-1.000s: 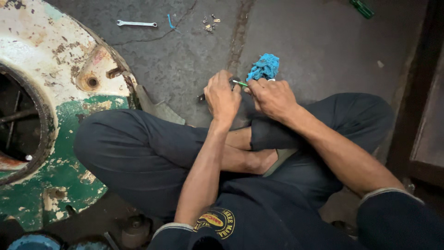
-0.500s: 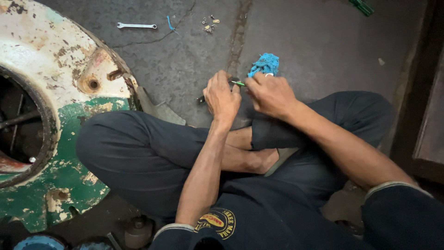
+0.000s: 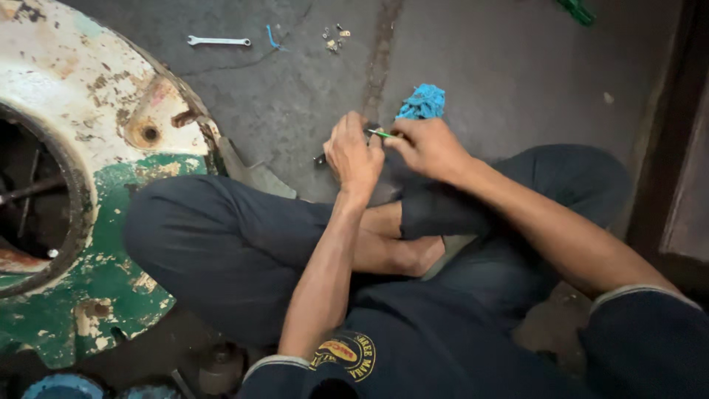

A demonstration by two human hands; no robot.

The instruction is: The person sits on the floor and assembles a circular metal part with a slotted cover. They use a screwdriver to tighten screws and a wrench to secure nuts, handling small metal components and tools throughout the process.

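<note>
I sit cross-legged on a grey concrete floor [image 3: 502,66], dull and rough, with a darker stained seam running up it. My left hand [image 3: 353,157] is curled over a small dark metal part [image 3: 320,158] at the floor just past my shin; the fingers are bent down around it, but the back of the hand hides how tightly they close, so I cannot tell whether they grip it or only steady it. My right hand [image 3: 427,146] is pinched shut on a thin green tool [image 3: 382,134], a slim rod whose tip pokes out toward my left thumb. The two hands are almost touching, the tool bridging them.

Just beyond my right knuckles lies a crumpled blue rag [image 3: 422,102], soft and bunched. Further out on the floor are a slim silver open-ended wrench [image 3: 218,41], a short curl of blue wire [image 3: 272,38], and a little scatter of small metal bits [image 3: 334,37], all well apart from my hands.

To my left a big round metal housing [image 3: 96,148] rests against my knee: flaking cream paint above, chipped green below, rust spots, a round bolt hole, and a dark circular opening. A round yellow-and-red patch [image 3: 346,355] sits on my dark shirt.
</note>
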